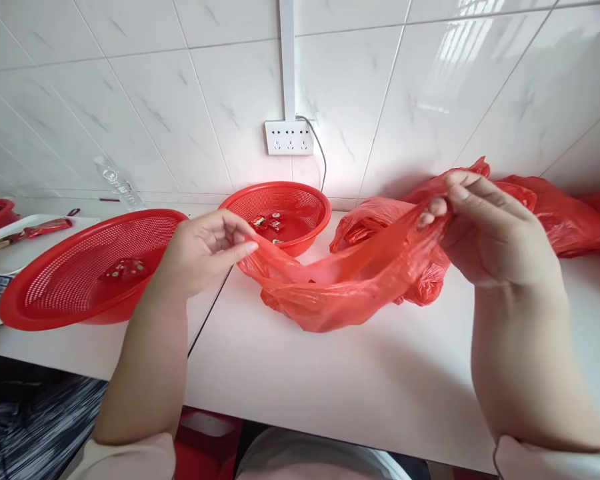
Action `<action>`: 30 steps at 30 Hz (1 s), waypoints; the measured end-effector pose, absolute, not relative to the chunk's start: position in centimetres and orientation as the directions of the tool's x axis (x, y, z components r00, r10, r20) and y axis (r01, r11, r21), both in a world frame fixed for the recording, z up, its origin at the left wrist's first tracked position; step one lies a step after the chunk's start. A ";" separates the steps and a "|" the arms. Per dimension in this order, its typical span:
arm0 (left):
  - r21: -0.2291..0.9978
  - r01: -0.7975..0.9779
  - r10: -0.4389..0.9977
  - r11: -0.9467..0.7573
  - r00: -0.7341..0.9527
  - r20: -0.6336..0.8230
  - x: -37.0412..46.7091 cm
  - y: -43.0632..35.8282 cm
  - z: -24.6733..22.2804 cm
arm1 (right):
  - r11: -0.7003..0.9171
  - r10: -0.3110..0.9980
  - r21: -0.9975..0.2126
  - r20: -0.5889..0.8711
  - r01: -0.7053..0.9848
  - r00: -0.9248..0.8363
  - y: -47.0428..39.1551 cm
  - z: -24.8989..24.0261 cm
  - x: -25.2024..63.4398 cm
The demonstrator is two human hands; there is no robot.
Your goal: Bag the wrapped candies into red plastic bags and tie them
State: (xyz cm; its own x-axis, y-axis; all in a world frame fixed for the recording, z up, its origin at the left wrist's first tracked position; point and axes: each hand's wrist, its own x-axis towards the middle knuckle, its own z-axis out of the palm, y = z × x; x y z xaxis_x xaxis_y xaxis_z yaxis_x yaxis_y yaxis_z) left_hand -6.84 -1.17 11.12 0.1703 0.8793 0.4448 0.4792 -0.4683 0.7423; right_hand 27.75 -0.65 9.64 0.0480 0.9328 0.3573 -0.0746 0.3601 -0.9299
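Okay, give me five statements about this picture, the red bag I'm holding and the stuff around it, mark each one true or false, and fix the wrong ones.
1. The left hand and the right hand both hold the red bag. True.
2. The red bag is tied shut with a knot. False: it is untied and stretched between the two hands.
3. The smaller basket stands below the white wall socket. True.
4. The large basket has nothing in it. False: red packaging lies inside.
5. A clear plastic bottle is near the wall, beyond the large basket. True.
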 end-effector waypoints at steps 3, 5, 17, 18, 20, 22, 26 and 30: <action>0.691 0.507 0.848 -0.515 0.180 0.499 -5.5 -0.6 13.2 | 0.461 0.887 -0.876 0.458 -0.146 0.055 -0.8 11.4 25.6; 0.665 0.536 0.846 -0.520 0.213 0.489 -5.1 -0.4 13.7 | 0.535 0.845 -0.835 0.531 -0.130 0.069 -1.0 11.8 24.2; 0.296 0.917 0.963 -0.266 0.266 0.042 -7.8 3.4 10.3 | 0.488 0.853 -0.670 0.503 0.559 -0.141 0.2 10.0 24.6; 0.281 0.927 0.966 -0.248 0.257 0.003 -8.0 3.5 10.3 | 0.462 0.866 -0.653 0.477 0.600 -0.147 0.2 10.2 24.8; 0.316 0.926 0.978 -0.205 0.208 0.026 -8.1 3.4 10.7 | 0.425 0.864 -0.662 0.501 0.617 -0.057 0.3 10.5 25.0; 0.446 0.877 0.981 -0.180 0.129 0.144 -8.0 3.1 11.2 | 0.447 0.785 -0.703 0.605 0.553 0.133 0.4 10.7 24.9; 0.656 0.726 0.938 -0.207 -0.045 0.345 -7.3 2.8 11.5 | 0.498 0.666 -0.709 0.682 0.500 0.303 0.8 10.5 25.2; 0.628 0.756 0.950 -0.185 -0.025 0.310 -7.5 3.2 11.3 | 0.370 0.815 -0.663 0.568 0.651 0.116 1.1 9.8 26.8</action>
